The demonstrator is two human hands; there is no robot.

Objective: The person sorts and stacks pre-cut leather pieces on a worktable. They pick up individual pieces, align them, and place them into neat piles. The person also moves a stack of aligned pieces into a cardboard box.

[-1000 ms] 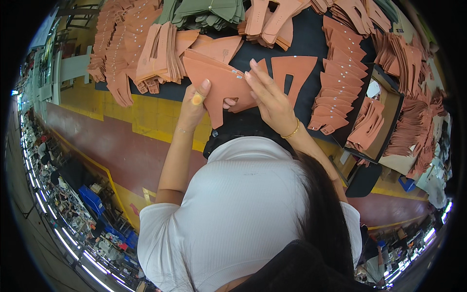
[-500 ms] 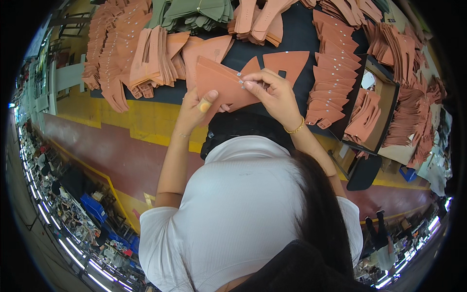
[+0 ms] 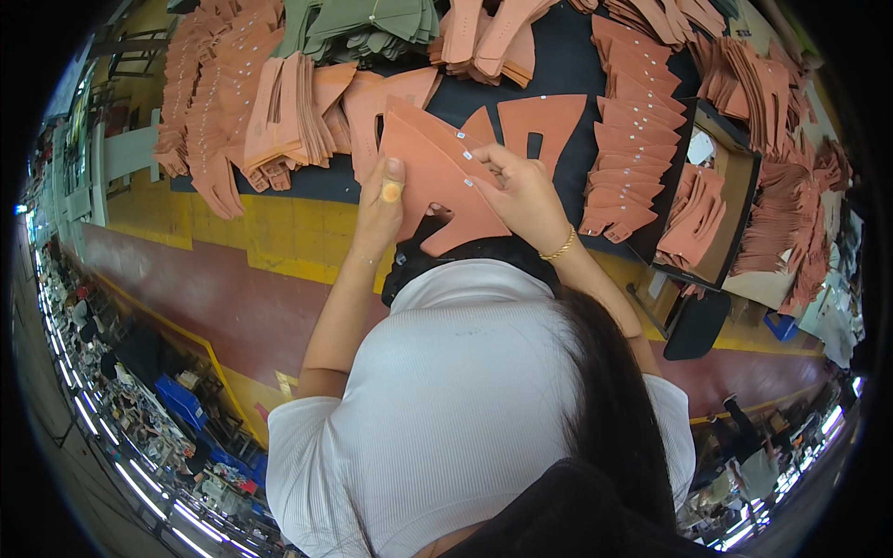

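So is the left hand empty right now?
No: the left hand grips the left edge of a stack of terracotta cut pieces, thumb on top, while the right hand rests on them.

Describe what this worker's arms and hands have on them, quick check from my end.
Both forearms are bare below short white ribbed sleeves. The left hand wears a yellowish guard on the thumb. The right hand has a thin gold chain bracelet at the wrist. No gloves.
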